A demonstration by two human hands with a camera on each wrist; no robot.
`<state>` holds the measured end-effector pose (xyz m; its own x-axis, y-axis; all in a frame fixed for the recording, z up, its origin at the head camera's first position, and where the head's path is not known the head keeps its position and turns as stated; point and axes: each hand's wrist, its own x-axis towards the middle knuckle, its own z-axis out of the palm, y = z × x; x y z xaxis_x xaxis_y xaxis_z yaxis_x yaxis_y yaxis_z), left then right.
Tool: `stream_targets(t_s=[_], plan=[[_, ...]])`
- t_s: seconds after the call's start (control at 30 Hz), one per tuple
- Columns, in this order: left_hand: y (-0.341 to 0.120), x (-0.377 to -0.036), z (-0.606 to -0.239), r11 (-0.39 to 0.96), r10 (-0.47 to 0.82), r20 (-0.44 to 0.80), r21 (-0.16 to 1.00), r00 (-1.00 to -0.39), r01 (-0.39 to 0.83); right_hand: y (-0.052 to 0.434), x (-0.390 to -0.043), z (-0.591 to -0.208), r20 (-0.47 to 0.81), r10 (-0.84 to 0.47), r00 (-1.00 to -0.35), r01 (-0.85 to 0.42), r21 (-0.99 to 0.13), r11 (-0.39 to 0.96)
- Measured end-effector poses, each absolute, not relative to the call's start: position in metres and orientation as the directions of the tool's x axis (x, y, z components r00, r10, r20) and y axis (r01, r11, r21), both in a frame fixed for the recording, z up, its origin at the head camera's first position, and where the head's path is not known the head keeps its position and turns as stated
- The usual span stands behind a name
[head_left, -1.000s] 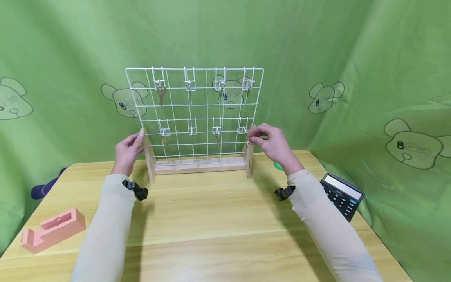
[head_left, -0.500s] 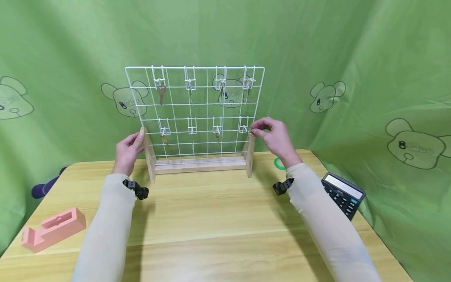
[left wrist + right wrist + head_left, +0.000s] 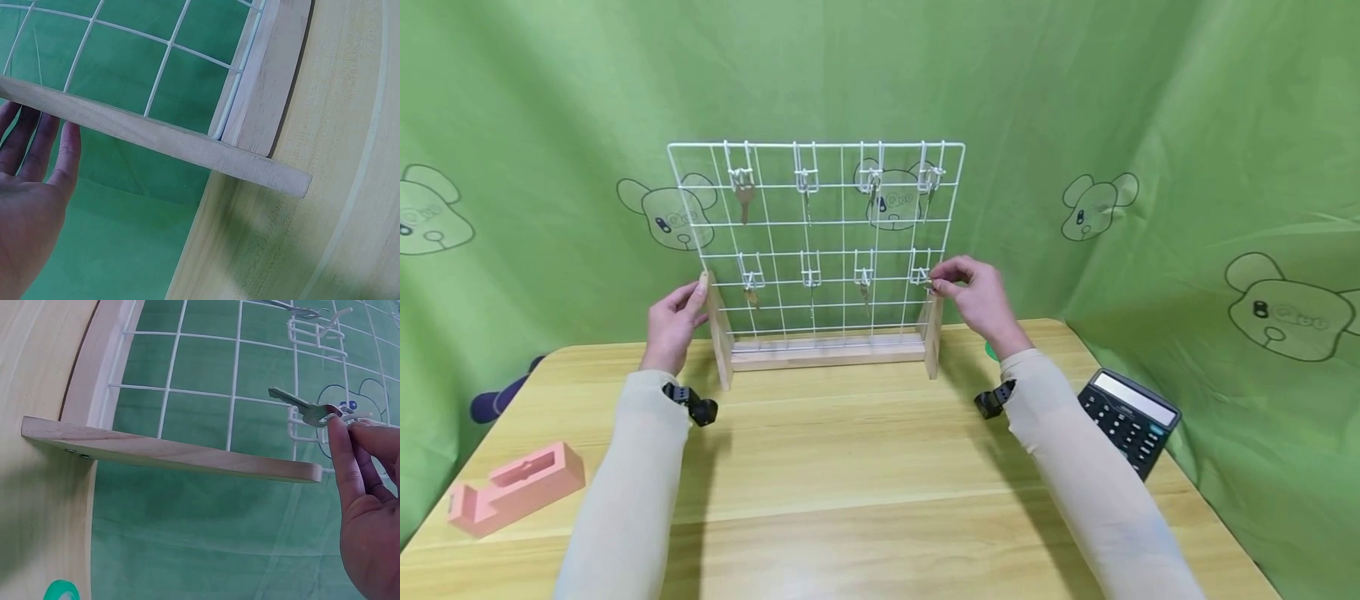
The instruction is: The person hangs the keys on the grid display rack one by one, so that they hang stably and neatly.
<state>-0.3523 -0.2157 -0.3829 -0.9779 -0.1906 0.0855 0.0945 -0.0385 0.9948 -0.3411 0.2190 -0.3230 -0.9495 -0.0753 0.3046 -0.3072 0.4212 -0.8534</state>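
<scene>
A white wire grid rack [image 3: 843, 223] stands on wooden feet, with several hooks in two rows. My left hand [image 3: 672, 329] holds its left wooden upright [image 3: 150, 135], thumb in front and fingertips partly hidden by the wood. Between thumb and fingertips, my right hand [image 3: 981, 302] pinches a silver key [image 3: 304, 407] by its head, against the prong of the lower right hook [image 3: 919, 276]. The fingertips hide whether the key's hole is around that prong. Keys hang from the other hooks, including a brown one [image 3: 744, 200] at upper left and a brass one [image 3: 752, 296] below.
A pink tape dispenser [image 3: 520, 490] lies at the table's left, and a black calculator [image 3: 1129, 423] at its right, partly under my right forearm. Behind the right upright is a green ring [image 3: 61, 590]. Green curtains [image 3: 1037, 108] surround the table [image 3: 820, 500].
My right hand rose a little with the key, then came left and slightly down onto the lower right hook. The left hand keeps its place on the upright.
</scene>
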Motion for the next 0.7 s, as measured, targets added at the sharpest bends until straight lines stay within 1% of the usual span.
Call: stream_targets(t_s=[0.1,0.4,0.53,0.67,0.7], plan=[[-0.216,-0.353,-0.384,-0.029,-0.193,0.091,0.995,-0.977,0.098,0.219,-0.342,-0.325,0.306,-0.070,-0.950,-0.306,-0.857,0.414],[-0.214,-0.351,-0.381,-0.034,-0.176,0.104,0.993,-0.979,0.112,0.225,-0.341,-0.334,0.342,-0.068,-0.937,-0.334,-0.826,0.453],[-0.213,-0.351,-0.380,-0.069,-0.171,0.097,0.992,-0.981,0.110,0.229,-0.336,-0.342,0.344,-0.086,-0.935,-0.340,-0.798,0.498],[-0.213,-0.352,-0.378,-0.054,-0.161,0.107,0.992,-0.981,0.117,0.232,-0.326,-0.349,0.321,-0.112,-0.940,-0.328,-0.772,0.544],[-0.213,-0.352,-0.378,-0.031,-0.154,0.113,0.992,-0.982,0.119,0.232,-0.323,-0.351,0.313,-0.122,-0.942,-0.327,-0.767,0.552]])
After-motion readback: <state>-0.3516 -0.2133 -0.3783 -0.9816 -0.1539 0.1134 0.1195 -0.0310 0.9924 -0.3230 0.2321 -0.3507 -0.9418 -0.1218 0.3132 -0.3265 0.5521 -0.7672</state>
